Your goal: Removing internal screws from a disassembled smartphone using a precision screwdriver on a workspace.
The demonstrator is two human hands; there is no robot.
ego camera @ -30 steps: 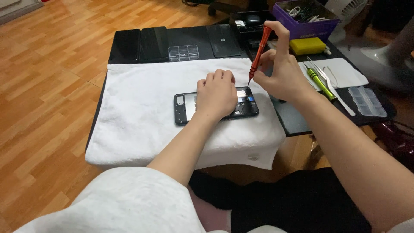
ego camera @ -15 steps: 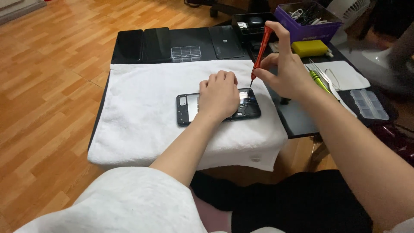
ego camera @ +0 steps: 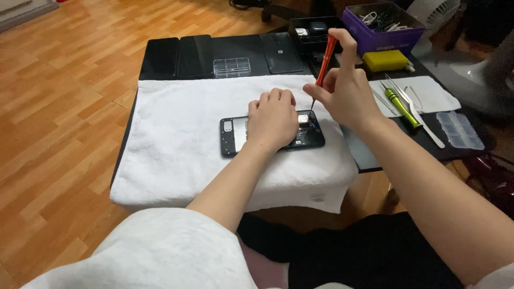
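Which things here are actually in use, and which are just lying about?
In use: left hand, right hand, red-handled screwdriver, opened black phone, white towel.
Lying about: green-handled screwdriver, purple box, yellow block, clear compartment box.

arms: bare to above elbow | sleeves: white, short | lap: black garment
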